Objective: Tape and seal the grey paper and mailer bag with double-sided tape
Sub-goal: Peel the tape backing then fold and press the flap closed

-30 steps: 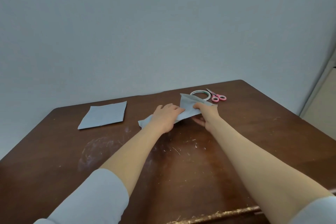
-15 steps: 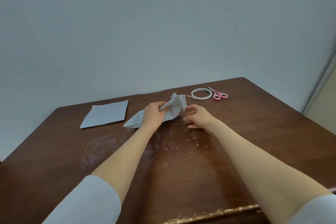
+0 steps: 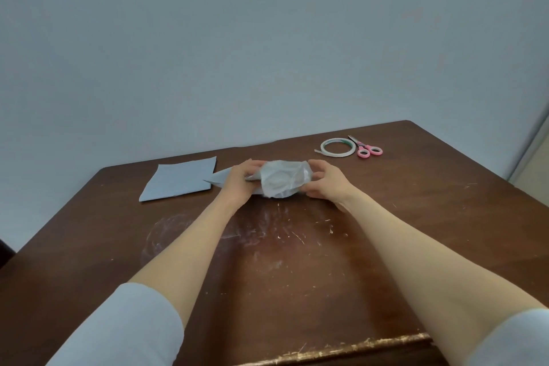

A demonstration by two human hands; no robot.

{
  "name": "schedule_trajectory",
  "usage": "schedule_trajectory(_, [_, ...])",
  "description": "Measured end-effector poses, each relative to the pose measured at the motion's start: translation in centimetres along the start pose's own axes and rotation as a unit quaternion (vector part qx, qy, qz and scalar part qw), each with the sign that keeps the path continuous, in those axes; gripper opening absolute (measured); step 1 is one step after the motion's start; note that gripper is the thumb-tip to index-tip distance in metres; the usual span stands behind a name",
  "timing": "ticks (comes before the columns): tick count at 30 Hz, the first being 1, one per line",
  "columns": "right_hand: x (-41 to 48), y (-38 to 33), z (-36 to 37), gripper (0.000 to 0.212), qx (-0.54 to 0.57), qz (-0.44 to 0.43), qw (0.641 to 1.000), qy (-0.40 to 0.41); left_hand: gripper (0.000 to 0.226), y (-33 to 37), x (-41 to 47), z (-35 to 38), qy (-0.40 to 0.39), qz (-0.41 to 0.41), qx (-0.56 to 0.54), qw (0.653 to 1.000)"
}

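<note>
Both hands grasp a crumpled, glossy grey plastic mailer bag [image 3: 280,181] over the middle of the scratched dark brown wooden table [image 3: 416,217]. The left hand [image 3: 240,183] curls round its left part and the right hand [image 3: 325,184] pinches its right end. A flat grey paper sheet [image 3: 181,178] lies just left. A white double-sided tape roll [image 3: 337,147] and pink-handled scissors [image 3: 367,149] sit together at the far right.

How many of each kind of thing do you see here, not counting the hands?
Flat grey paper sheet: 1
Crumpled grey plastic mailer bag: 1
White ring-shaped roll of double-sided tape: 1
Pink-handled scissors: 1
Total: 4
</note>
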State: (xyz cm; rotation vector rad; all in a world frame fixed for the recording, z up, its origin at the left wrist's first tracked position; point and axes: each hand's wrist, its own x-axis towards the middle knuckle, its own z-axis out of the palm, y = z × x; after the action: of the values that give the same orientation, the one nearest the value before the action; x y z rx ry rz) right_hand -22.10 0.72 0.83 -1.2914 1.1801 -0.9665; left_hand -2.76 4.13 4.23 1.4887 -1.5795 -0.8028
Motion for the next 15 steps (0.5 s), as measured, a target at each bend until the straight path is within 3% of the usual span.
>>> schedule_trajectory(4, [0.0, -0.2, 0.6, 0.047, 0.024, 0.03, 0.999, 0.001, 0.044, -1.4, -0.7, -1.5, 0.011, -0.15, -0.243, 0.958])
schedule_trajectory(8, [0.0, -1.0, 0.8, 0.042, 0.054, 0.095, 0.994, -0.003, 0.036, -3.1, -1.2, -2.6, 0.021, -0.144, -0.122, 0.982])
schedule_trajectory(12, [-0.3, -1.6, 1.1, 0.036, 0.016, 0.128, 0.991, -0.036, 0.064, -3.3, -1.4, -2.5, 0.001, -0.18, -0.209, 0.961])
schedule_trajectory(15, [0.2, -1.4, 0.7, 0.035, -0.031, 0.116, 0.992, 0.026, 0.065, -2.4, -1.4, -1.4, -0.03, -0.185, -0.243, 0.952])
